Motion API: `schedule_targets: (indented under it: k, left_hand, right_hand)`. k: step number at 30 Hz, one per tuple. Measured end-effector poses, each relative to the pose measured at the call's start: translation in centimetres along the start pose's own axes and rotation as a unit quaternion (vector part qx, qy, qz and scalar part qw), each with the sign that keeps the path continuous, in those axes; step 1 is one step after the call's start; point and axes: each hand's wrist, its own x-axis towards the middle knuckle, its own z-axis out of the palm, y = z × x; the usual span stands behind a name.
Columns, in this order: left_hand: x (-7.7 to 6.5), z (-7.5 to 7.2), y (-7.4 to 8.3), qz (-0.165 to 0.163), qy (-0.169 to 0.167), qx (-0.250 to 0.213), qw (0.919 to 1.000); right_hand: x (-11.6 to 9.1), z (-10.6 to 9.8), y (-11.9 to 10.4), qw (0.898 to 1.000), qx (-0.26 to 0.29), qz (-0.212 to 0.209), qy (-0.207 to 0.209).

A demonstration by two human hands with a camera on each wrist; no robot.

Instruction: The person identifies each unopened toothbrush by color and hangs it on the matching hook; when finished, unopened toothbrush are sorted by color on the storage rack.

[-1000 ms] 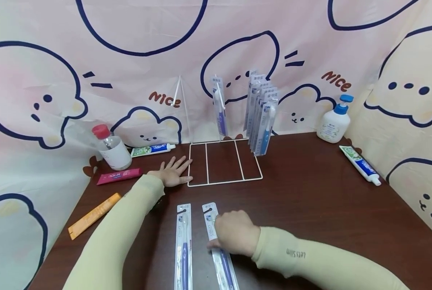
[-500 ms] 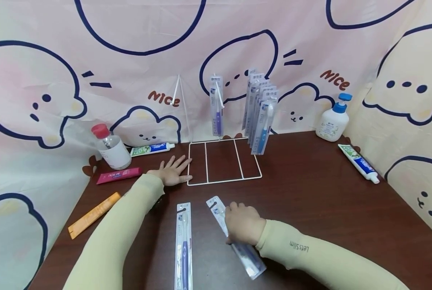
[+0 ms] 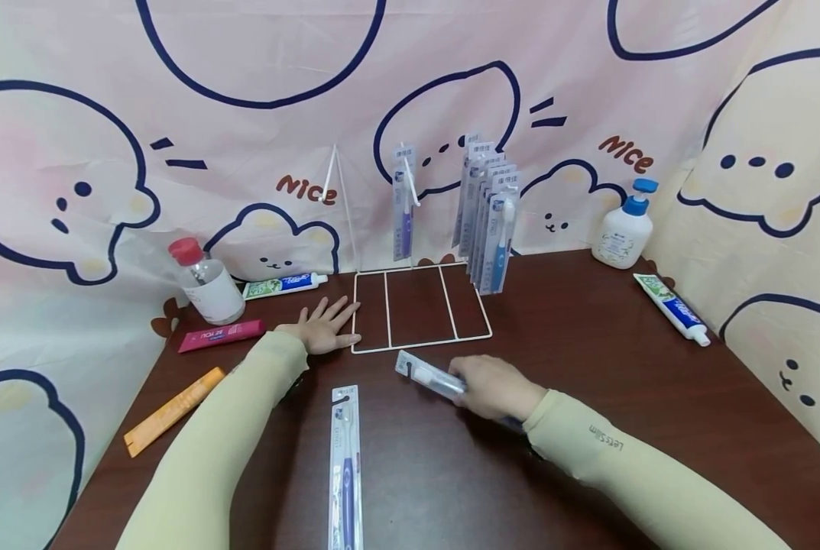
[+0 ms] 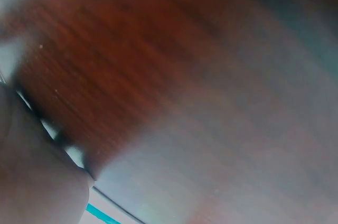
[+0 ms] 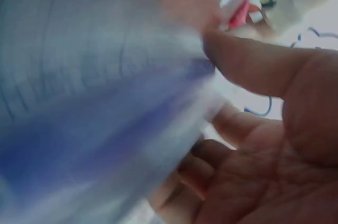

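Note:
My right hand grips a packaged toothbrush above the table, its hang-hole end pointing left toward the rack. In the right wrist view the thumb pinches the clear pack, and a purple handle shows blurred through it. My left hand lies flat with fingers spread, fingertips at the left side of the white wire rack. Another packaged toothbrush, purple, lies on the table in front. On the rack, one purple packaged toothbrush hangs on the middle hook and several packs hang on the right hook.
The left hook carries nothing. At left stand a red-capped bottle, a toothpaste tube, a pink tube and an orange tube. A pump bottle and a second toothpaste tube are at right.
My right hand has lifted the second toothbrush pack off the table and moved it forward and right, turning its hang-hole end left. My left hand stays in place.

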Motion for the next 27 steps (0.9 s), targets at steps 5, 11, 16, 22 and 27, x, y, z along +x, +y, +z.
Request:
schedule_targets:
  k: [5,11,16,22,27]
  left_hand:
    - [0.0,0.0,-0.2,-0.001,0.002,-0.004,1.0]
    - [-0.2,0.1,-0.2,-0.005,0.002,-0.004,1.0]
    - [-0.3,0.3,-0.1,-0.005,0.002,0.005,1.0]
    - [-0.2,0.2,0.0,-0.003,0.0,0.008,1.0]
    - [-0.4,-0.2,0.3,-0.001,-0.001,-0.001,1.0]
  right_hand:
    - [0.1,-2.6,0.7,0.993,0.098,0.0,0.059]
    - [-0.1,-5.4,0.4,0.971,0.214,0.005,0.107]
    - [0.4,-6.5,-0.1,0.956,0.251,-0.007,0.155]
    - [1.4,-7.6,-1.1,0.938,0.281,-0.02,0.202]
    - [2.5,-9.0,-1.7,0.93,0.296,-0.026,0.216]
